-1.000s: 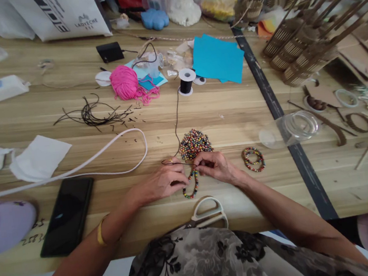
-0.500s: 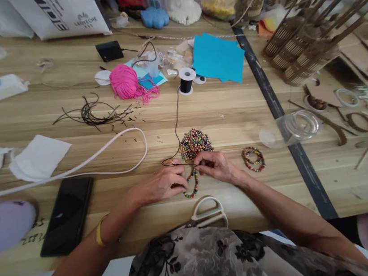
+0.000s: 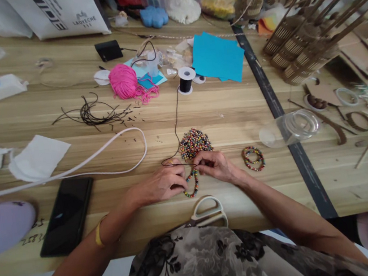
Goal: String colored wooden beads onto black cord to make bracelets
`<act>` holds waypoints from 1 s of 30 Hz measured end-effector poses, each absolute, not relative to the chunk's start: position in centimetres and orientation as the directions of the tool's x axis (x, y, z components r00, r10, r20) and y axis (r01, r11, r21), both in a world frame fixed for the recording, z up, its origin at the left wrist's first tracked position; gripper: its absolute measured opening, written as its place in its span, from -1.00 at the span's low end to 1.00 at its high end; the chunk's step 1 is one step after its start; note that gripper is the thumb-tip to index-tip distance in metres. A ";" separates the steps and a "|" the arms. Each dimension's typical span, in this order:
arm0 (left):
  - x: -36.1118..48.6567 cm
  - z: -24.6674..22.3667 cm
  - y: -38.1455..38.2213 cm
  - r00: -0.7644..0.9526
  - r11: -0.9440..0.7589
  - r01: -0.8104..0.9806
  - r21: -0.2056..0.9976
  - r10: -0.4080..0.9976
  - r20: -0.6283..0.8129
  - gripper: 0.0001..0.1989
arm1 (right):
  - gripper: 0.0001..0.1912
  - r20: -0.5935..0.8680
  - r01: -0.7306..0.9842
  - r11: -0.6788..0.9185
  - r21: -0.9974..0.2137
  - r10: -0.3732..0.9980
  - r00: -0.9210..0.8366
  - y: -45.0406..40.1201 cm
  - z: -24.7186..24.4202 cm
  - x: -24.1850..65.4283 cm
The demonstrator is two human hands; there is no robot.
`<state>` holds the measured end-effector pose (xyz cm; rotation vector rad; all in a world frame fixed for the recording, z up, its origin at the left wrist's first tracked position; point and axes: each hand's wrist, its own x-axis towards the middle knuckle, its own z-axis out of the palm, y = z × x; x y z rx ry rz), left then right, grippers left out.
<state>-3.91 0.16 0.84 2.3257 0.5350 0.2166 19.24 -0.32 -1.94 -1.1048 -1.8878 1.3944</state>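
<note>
Between my two hands hangs a loop of multicoloured beads on black cord, its lower end lying on the table. My left hand is closed on the cord at the left of the loop. With thumb and forefinger, my right hand pinches the cord close to the loop's top. Just beyond the fingers lies a heap of loose beads. The black cord runs from a spool standing upright down to my hands. Two finished-looking bead bracelets rest to the right.
Scissors lie at the table's front edge, close to my body. A phone and a white cable are on the left. Behind are black cord scraps, pink yarn and blue sheets. A clear jar lies right.
Hardly anything differs. Both hands keep their grip in the same place, and the bead loop hangs as before; the view has shifted very slightly.
</note>
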 end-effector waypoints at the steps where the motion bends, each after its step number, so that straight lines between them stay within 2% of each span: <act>1: -3.9 0.9 0.2 0.900 -0.644 0.316 0.697 0.436 -0.005 -0.82 | -0.85 -0.048 0.295 0.126 -0.947 0.854 -0.517 -0.3 -1.9 19.2; 19: -3.4 1.4 -0.2 0.912 -0.697 0.308 0.648 0.409 0.006 -0.80 | -0.82 -0.069 0.299 0.106 -0.948 0.851 -0.521 -0.3 -2.0 19.3; 30: -2.9 1.1 -0.8 0.912 -0.683 0.297 0.667 0.409 0.013 -0.83 | -0.84 -0.066 0.316 0.125 -0.940 0.844 -0.531 -0.2 -1.7 19.3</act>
